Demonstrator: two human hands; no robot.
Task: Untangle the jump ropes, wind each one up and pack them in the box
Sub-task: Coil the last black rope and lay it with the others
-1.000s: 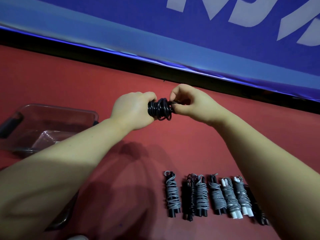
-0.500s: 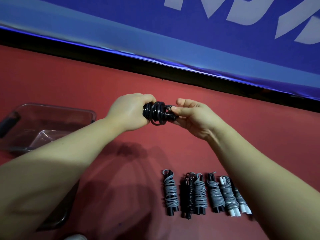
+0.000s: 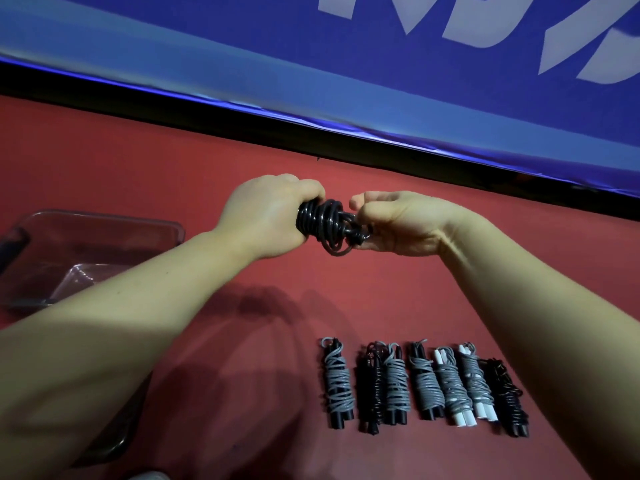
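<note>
A: Holding what?
B: The left hand [image 3: 266,216] is fisted round one end of a coiled black jump rope [image 3: 327,223]. The right hand [image 3: 405,225], palm up, pinches the other end with curled fingers.
A: Box? Writing?
B: The clear box [image 3: 104,226] is at 9 o'clock and 7 wound ropes [image 3: 424,386] at 5. The banner [image 3: 242,53] has cropped, unreadable letters.

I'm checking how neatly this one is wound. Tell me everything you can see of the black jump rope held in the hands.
The black jump rope is a glossy, plastic-looking cord coiled in loose, uneven loops, one loop sagging below. It lies roughly level, held in the air above the red surface. The left hand grips one end; the right hand pinches the other.
</note>
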